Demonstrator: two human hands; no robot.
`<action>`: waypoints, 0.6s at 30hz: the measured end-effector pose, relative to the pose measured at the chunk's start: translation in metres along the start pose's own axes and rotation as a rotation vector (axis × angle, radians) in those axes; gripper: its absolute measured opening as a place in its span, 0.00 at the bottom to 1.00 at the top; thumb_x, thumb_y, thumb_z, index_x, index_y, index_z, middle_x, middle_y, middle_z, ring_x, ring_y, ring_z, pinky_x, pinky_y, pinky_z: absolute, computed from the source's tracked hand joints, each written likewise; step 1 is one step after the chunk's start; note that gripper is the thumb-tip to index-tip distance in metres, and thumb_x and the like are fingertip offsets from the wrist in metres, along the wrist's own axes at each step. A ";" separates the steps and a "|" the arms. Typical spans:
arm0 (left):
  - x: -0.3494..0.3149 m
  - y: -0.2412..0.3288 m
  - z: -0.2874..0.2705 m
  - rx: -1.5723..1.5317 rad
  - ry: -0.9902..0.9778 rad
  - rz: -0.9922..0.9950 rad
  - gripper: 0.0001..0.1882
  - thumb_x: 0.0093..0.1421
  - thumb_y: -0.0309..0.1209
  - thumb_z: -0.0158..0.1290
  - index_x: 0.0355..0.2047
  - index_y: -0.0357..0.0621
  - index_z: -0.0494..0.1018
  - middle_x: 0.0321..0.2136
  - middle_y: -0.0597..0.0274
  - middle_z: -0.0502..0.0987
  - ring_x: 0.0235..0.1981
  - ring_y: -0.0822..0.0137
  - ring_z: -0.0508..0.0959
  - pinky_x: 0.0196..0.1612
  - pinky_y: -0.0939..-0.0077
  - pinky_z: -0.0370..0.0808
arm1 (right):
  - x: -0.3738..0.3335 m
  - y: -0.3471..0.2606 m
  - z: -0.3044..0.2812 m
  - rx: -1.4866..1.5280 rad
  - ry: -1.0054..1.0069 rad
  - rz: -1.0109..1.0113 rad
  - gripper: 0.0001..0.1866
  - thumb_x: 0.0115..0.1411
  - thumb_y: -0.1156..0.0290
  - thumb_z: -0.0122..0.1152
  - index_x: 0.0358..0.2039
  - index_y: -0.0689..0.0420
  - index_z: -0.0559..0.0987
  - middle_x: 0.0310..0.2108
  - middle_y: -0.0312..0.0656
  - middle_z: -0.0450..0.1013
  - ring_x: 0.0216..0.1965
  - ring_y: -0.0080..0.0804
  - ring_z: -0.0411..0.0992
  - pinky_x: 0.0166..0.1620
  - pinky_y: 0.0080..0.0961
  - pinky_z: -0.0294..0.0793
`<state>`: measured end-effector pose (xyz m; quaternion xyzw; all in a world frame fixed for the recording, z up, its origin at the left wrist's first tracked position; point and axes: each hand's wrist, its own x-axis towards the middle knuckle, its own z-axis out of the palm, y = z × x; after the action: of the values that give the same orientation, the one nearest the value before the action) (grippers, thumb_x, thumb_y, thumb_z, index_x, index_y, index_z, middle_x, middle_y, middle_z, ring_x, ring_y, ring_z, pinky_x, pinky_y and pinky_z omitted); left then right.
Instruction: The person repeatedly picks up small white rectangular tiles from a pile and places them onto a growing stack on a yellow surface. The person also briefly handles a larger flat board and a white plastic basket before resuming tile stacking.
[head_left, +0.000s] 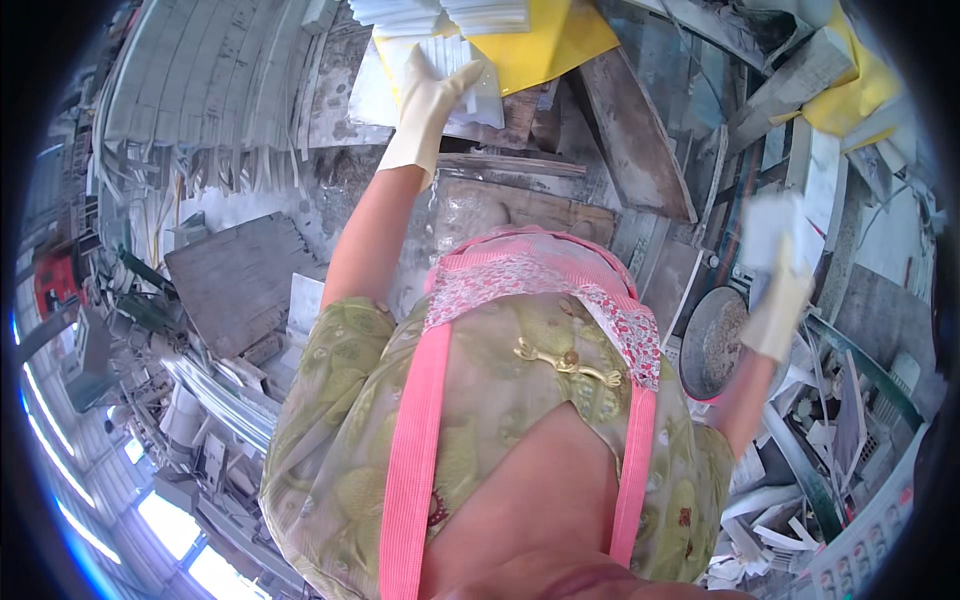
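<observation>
My left hand (pixel 434 90), in a cream rubber glove, reaches to the far side of the bench. Its thumb and fingers are spread around a small stack of thin white tiles (pixel 447 54), gripping it. That stack lies over a flat white slab (pixel 372 88) beside a yellow sheet (pixel 545 55). More stacked white tiles (pixel 487 14) sit just beyond. Out to the right, my right hand (pixel 784 288), gloved alike and smeared by motion, holds a blurred white tile (pixel 773 228) above the right side of the bench.
A round basin of gritty material (pixel 714 342) stands below my right forearm. Wooden boards (pixel 635 135) lie at the bench's far middle. Long grey strips with hanging fringe (pixel 200 80) fill the far left, above a loose dark board (pixel 240 280). White offcuts (pixel 775 530) are heaped at the lower right.
</observation>
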<state>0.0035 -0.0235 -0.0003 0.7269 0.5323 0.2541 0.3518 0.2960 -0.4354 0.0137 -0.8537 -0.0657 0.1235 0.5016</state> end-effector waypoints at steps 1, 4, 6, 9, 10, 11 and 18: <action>-0.003 0.006 -0.002 -0.088 -0.058 -0.045 0.48 0.54 0.46 0.68 0.67 0.33 0.58 0.56 0.44 0.74 0.55 0.55 0.76 0.55 0.67 0.75 | -0.009 -0.011 0.042 0.257 -0.111 0.073 0.23 0.65 0.57 0.64 0.47 0.68 0.82 0.41 0.42 0.80 0.38 0.26 0.77 0.43 0.27 0.75; -0.014 0.028 -0.017 -0.227 -0.190 -0.119 0.50 0.55 0.48 0.66 0.68 0.31 0.55 0.60 0.42 0.70 0.58 0.53 0.74 0.59 0.65 0.72 | -0.048 -0.045 0.174 0.575 -0.438 -0.179 0.21 0.64 0.60 0.67 0.44 0.68 0.82 0.38 0.37 0.78 0.37 0.21 0.73 0.42 0.24 0.71; -0.017 0.038 -0.022 -0.175 -0.197 -0.092 0.51 0.56 0.49 0.65 0.69 0.32 0.53 0.62 0.41 0.68 0.61 0.52 0.72 0.61 0.64 0.71 | -0.071 -0.075 0.255 0.556 -0.419 -0.196 0.22 0.64 0.55 0.64 0.40 0.67 0.82 0.31 0.35 0.77 0.33 0.22 0.71 0.40 0.28 0.72; -0.018 0.040 -0.022 -0.122 -0.165 -0.131 0.52 0.56 0.49 0.64 0.70 0.32 0.52 0.64 0.40 0.65 0.63 0.51 0.70 0.63 0.64 0.68 | -0.098 -0.104 0.313 0.237 -0.406 -0.345 0.27 0.62 0.42 0.62 0.42 0.57 0.83 0.30 0.42 0.80 0.31 0.39 0.78 0.37 0.37 0.75; -0.016 0.037 -0.021 -0.137 -0.163 -0.128 0.52 0.56 0.49 0.64 0.70 0.32 0.52 0.64 0.40 0.65 0.64 0.51 0.69 0.63 0.64 0.68 | -0.103 -0.110 0.322 0.051 -0.377 -0.441 0.30 0.60 0.38 0.61 0.45 0.53 0.82 0.31 0.45 0.82 0.33 0.46 0.80 0.37 0.40 0.76; -0.013 0.034 -0.022 -0.164 -0.173 -0.128 0.52 0.56 0.49 0.64 0.70 0.32 0.51 0.64 0.40 0.65 0.64 0.50 0.68 0.63 0.64 0.68 | -0.105 -0.112 0.326 -0.096 -0.438 -0.428 0.33 0.59 0.35 0.60 0.50 0.50 0.79 0.32 0.48 0.81 0.36 0.51 0.80 0.39 0.42 0.77; -0.001 0.021 -0.017 0.093 -0.265 -0.022 0.62 0.51 0.56 0.67 0.71 0.29 0.47 0.63 0.29 0.64 0.66 0.48 0.67 0.65 0.62 0.66 | -0.101 -0.101 0.315 -0.220 -0.819 -0.663 0.60 0.53 0.43 0.71 0.72 0.66 0.49 0.65 0.60 0.63 0.61 0.53 0.69 0.63 0.37 0.71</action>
<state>0.0027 -0.0242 0.0266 0.7635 0.5004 0.1271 0.3879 0.1132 -0.1450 -0.0303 -0.7165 -0.5346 0.2737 0.3548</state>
